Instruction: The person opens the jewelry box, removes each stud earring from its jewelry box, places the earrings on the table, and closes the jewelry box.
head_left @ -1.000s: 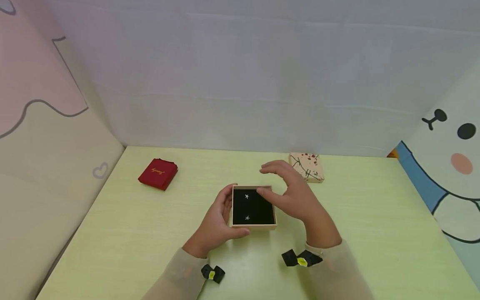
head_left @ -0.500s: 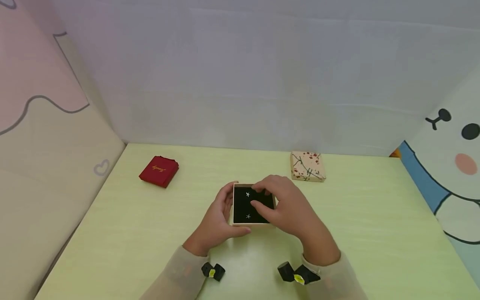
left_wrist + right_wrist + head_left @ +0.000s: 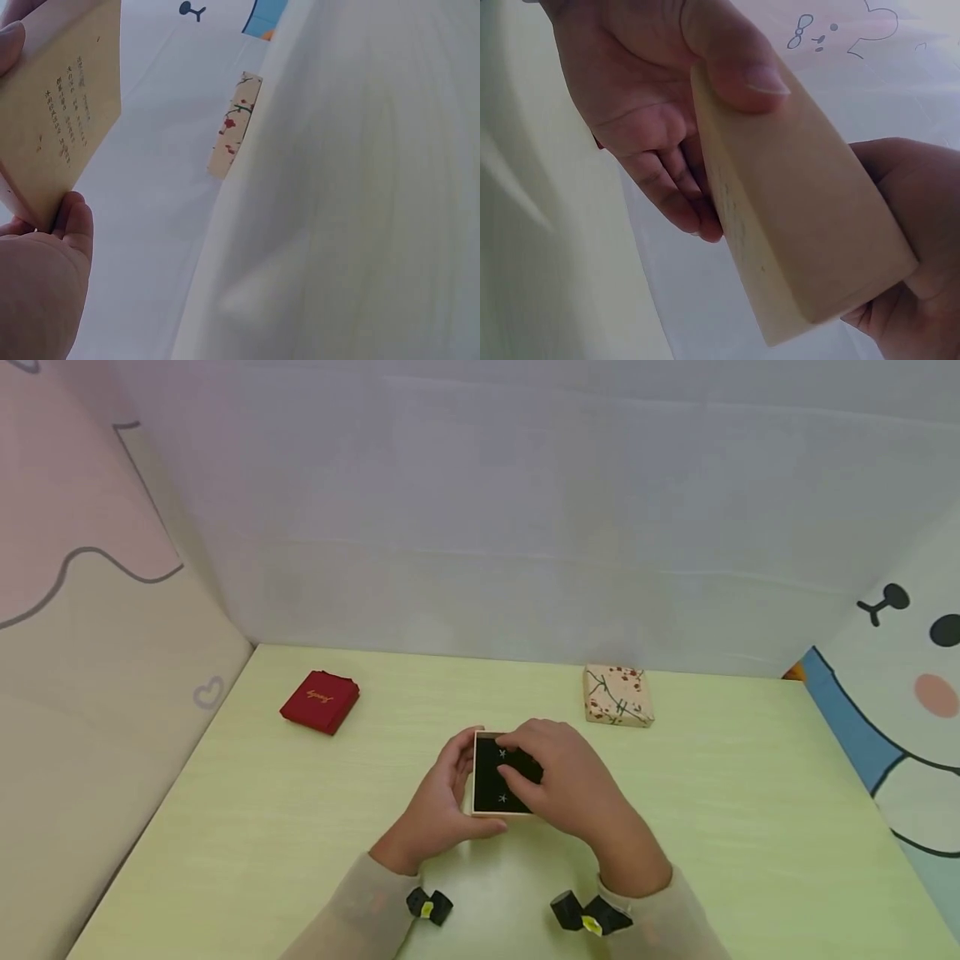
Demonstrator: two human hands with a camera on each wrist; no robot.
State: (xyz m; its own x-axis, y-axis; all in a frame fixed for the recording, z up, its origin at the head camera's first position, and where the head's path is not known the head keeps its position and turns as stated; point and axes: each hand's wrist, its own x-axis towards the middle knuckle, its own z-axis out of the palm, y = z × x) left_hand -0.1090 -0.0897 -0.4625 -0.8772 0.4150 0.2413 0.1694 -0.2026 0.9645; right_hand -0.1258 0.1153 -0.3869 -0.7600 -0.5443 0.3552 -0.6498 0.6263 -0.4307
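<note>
My left hand holds a small cream jewelry box above the table, thumb along the near wall and fingers at its left side. A black pad fills the box. On the pad lie two small silver star-shaped earrings, an upper one and a lower one. My right hand is over the box's right part, its thumb and index fingertips apart on either side of the upper earring. Printed lettering shows on the box's underside. In the right wrist view, the left thumb presses the box wall.
A red pouch with gold lettering lies at the back left of the pale green table. The floral-patterned lid sits at the back right, near the white backdrop.
My right hand has come down and left over the box, and its thumb and index finger have drawn closer together. The left hand keeps holding the box.
</note>
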